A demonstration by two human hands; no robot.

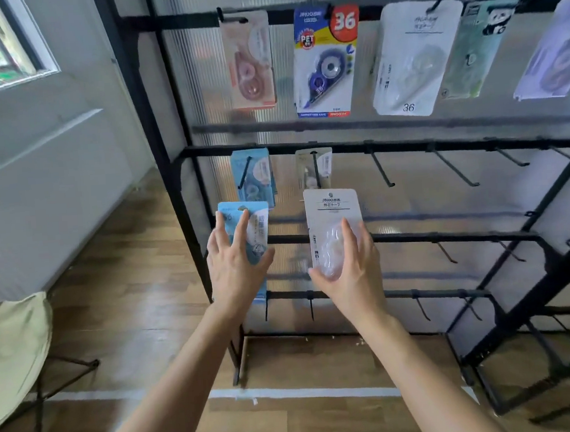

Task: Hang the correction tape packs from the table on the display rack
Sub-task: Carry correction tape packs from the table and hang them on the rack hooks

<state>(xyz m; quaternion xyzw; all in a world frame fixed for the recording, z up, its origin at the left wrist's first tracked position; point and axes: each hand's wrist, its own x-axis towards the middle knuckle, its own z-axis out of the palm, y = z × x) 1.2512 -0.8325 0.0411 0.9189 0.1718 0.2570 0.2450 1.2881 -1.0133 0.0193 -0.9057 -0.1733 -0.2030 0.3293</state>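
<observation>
Two packs are held up before the rack (166,150). The left hand (236,269) grips a blue pack (260,222), fingers spread over its front. The right hand (351,272) grips a white pack (330,212) round its blister. Just above, a blue twin (254,177) and a white twin (320,166) hang on the second rail (407,146). Five more hang along the top rail (179,20).

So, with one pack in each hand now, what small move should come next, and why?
Probably raise the white pack in the right hand until its top hole meets the tip of the hook just above, where a similar pack already hangs. The left hand holds a blue pack below a matching hung pack, so it could follow.
</observation>
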